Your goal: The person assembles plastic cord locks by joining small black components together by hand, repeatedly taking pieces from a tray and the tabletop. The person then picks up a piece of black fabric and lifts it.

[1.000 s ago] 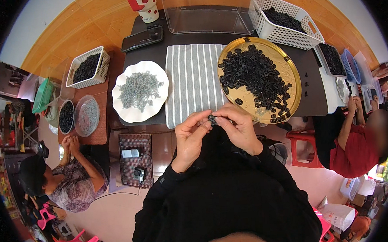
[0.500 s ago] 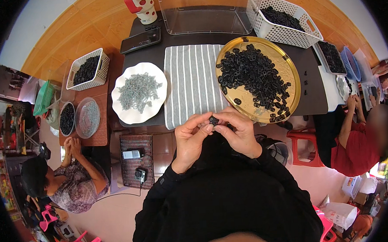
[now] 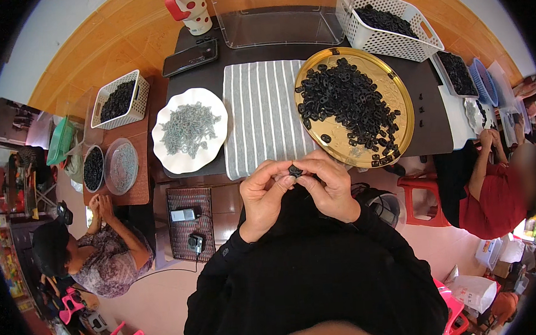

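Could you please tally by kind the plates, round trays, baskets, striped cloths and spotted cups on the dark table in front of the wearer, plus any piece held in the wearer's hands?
White plate: 1
Gold tray: 1
White basket: 1
Striped cloth: 1
Spotted cup: 1
Small black piece between left hand and right hand: 1
Total: 6

"What was counted at the work?"

"One left hand (image 3: 262, 198), one right hand (image 3: 328, 185) and, between them, one black piece (image 3: 295, 171) were counted."

"And on the dark table (image 3: 433, 107)?"

"One scalloped plate (image 3: 183, 164), one striped cloth (image 3: 262, 113), one gold tray (image 3: 340, 152), one dotted tumbler (image 3: 194, 10) and one clear box (image 3: 278, 28) were counted there."

"Were any loose pieces (image 3: 421, 109) tallied right of the tray?"

"Three were. The heaped pieces (image 3: 346, 96) on it were too many to be counted."

"And of white perforated baskets (image 3: 395, 44)?"

"Two were counted, one toward each side."
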Action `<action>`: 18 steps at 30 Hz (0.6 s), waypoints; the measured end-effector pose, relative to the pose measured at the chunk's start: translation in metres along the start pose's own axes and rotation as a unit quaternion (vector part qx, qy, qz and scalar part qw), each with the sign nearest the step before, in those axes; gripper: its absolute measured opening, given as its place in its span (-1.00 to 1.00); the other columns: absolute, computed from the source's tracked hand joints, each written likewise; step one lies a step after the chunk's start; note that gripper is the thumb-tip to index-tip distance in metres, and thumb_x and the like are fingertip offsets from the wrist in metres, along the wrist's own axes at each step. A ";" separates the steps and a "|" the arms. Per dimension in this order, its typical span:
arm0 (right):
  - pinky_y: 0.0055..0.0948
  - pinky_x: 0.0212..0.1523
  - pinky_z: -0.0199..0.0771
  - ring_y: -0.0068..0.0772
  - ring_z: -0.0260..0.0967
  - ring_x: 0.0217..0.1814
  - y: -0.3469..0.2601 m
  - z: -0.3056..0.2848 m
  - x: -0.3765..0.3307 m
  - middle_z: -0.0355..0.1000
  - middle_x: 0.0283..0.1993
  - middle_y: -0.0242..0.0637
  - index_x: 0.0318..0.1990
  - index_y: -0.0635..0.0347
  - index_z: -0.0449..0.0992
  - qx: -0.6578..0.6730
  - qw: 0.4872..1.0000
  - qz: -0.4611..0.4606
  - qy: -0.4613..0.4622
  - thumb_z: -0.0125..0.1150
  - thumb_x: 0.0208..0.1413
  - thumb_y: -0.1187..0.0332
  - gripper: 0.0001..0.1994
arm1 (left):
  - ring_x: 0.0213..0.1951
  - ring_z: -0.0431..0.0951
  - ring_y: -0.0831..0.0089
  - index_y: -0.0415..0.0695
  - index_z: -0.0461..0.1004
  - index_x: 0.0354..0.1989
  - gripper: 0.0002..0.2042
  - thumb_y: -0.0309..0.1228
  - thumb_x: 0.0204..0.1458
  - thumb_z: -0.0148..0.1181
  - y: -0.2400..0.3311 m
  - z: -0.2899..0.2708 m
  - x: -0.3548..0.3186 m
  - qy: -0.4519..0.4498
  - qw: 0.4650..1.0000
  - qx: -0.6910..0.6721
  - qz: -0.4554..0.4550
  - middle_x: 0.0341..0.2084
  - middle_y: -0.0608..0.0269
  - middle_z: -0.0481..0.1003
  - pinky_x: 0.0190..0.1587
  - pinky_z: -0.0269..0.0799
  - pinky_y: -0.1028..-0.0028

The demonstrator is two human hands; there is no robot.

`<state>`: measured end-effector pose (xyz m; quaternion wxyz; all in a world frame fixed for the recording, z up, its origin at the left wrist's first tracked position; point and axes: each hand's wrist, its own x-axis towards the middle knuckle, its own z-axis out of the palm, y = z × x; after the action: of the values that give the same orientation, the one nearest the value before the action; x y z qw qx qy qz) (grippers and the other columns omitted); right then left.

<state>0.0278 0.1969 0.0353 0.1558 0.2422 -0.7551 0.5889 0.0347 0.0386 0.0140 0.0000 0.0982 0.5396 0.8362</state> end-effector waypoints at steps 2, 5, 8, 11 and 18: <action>-0.48 -0.38 0.41 -0.32 0.42 -0.38 -0.001 0.000 0.000 0.41 -0.29 -0.17 -0.09 0.35 0.49 -0.004 1.000 -0.004 0.003 0.21 -0.03 0.68 -0.70 | -0.37 0.42 0.63 -0.31 0.52 -0.07 -0.75 -0.73 0.05 0.16 0.001 0.001 0.000 -0.001 1.000 0.011 0.005 -0.35 0.30 0.45 -0.29 0.41 0.64; -0.47 -0.38 0.42 -0.31 0.43 -0.37 -0.002 0.000 0.002 0.41 -0.29 -0.17 -0.09 0.35 0.49 -0.010 1.000 -0.021 0.006 0.20 -0.03 0.68 -0.71 | -0.38 0.41 0.63 -0.32 0.52 -0.08 -0.75 -0.72 0.05 0.16 0.003 0.002 -0.001 -0.002 1.000 0.025 0.016 -0.36 0.30 0.44 -0.30 0.39 0.65; -0.47 -0.38 0.42 -0.30 0.43 -0.37 -0.003 0.001 -0.001 0.42 -0.29 -0.16 -0.09 0.37 0.49 -0.010 1.000 -0.017 0.014 0.19 -0.03 0.69 -0.71 | -0.39 0.40 0.64 -0.32 0.52 -0.09 -0.76 -0.72 0.05 0.16 0.005 0.006 -0.002 0.003 0.999 0.042 0.024 -0.37 0.30 0.42 -0.31 0.38 0.65; -0.47 -0.39 0.42 -0.28 0.43 -0.39 -0.004 0.003 -0.004 0.42 -0.29 -0.15 -0.11 0.38 0.48 -0.021 0.999 -0.017 0.023 0.18 -0.03 0.70 -0.72 | -0.39 0.40 0.64 -0.32 0.51 -0.10 -0.77 -0.72 0.05 0.15 0.007 0.008 -0.003 0.007 0.998 0.060 0.032 -0.37 0.30 0.42 -0.32 0.37 0.65; -0.46 -0.41 0.41 -0.26 0.42 -0.41 -0.003 0.005 -0.002 0.42 -0.30 -0.14 -0.13 0.40 0.49 -0.026 0.997 -0.060 0.030 0.18 -0.04 0.71 -0.74 | -0.39 0.40 0.63 -0.34 0.50 -0.12 -0.78 -0.72 0.05 0.15 0.006 0.008 -0.004 0.007 0.995 0.085 0.051 -0.37 0.28 0.42 -0.33 0.35 0.66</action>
<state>0.0313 0.1920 0.0356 0.2200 0.2649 -0.7492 0.5658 0.0407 0.0433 0.0219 -0.0548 0.1193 0.6026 0.7872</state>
